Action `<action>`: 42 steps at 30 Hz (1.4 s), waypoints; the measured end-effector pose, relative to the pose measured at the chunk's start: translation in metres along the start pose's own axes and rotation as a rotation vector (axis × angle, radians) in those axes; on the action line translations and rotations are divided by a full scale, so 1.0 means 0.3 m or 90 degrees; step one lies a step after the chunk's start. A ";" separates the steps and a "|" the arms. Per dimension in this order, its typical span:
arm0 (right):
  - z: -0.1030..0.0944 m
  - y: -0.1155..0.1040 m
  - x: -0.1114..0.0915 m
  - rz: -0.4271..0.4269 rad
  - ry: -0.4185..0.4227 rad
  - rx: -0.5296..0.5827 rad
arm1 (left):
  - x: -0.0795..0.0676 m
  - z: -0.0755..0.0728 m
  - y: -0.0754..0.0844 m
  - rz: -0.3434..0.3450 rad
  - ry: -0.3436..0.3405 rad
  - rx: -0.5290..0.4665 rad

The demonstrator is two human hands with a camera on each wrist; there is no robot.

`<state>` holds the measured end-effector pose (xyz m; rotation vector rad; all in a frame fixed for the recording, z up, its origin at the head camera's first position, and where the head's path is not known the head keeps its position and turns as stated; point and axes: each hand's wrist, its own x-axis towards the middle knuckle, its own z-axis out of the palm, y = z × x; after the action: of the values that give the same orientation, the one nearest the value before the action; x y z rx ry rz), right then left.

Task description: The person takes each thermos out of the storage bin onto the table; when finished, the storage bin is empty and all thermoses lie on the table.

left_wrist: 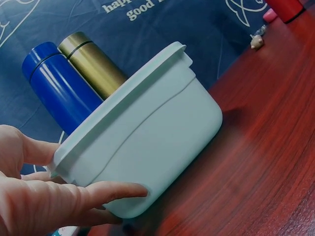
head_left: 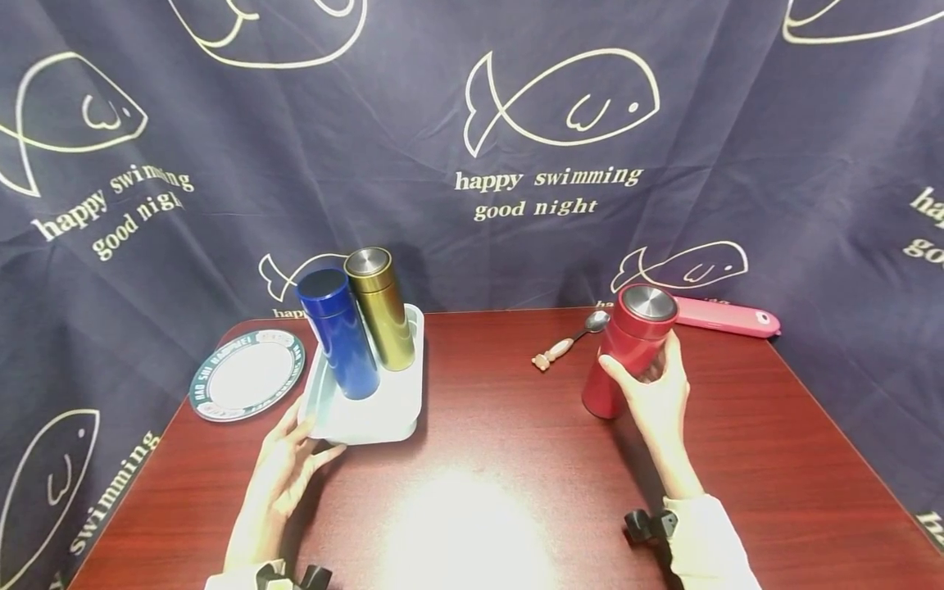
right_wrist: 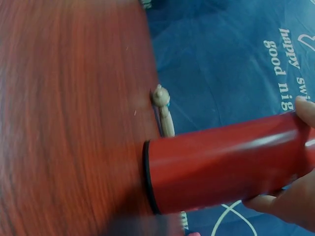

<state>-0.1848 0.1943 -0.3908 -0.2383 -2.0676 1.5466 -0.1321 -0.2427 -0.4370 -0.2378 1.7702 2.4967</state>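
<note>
On the left, my left hand (head_left: 283, 467) holds the near left corner of a pale plastic basin (head_left: 361, 428), with fingers at its rim and against its wall in the left wrist view. A blue thermos (head_left: 339, 344) and a gold thermos (head_left: 387, 319) stand side by side in the basin (left_wrist: 152, 132). My right hand (head_left: 660, 397) grips a red thermos (head_left: 627, 352) with a silver lid top, thumb on one side and fingers on the other. The red thermos (right_wrist: 221, 167) is tilted; whether its base touches the table I cannot tell.
A round plate (head_left: 247, 377) with a green lettered rim lies left of the basin. A spoon (head_left: 571, 340) with a bear-shaped handle end lies left of the red thermos. Behind that thermos is a long pink case (head_left: 726, 318). A dark fish-print curtain (head_left: 516, 246) hangs behind the wooden table (head_left: 501, 393).
</note>
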 end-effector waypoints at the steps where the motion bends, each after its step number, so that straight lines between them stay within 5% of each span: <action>1: 0.004 0.016 0.006 0.000 -0.004 -0.009 | -0.001 -0.001 0.003 0.003 0.000 0.002; 6: 0.012 0.082 0.034 0.008 -0.032 -0.059 | -0.004 -0.010 0.009 0.020 -0.007 0.005; 10: -0.004 0.052 0.044 0.015 -0.075 -0.083 | -0.006 -0.011 0.010 0.021 -0.002 0.002; 14: -0.027 -0.017 0.076 -0.004 -0.086 -0.030 | -0.003 -0.007 0.013 0.014 -0.002 -0.010; 22: -0.056 -0.225 0.175 -0.187 -0.065 0.055 | 0.006 -0.003 0.018 0.026 0.001 -0.009; 29: 0.032 -0.373 0.163 -0.294 -0.126 0.071 | 0.005 0.002 0.020 0.023 0.011 0.015; 42: 0.287 -0.309 0.072 -0.180 -0.255 0.145 | -0.012 0.008 -0.017 0.017 0.027 -0.001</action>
<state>-0.2311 0.1021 -0.3147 0.4637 -2.0724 1.7322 -0.1281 -0.2385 -0.4404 -0.2711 1.7988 2.5292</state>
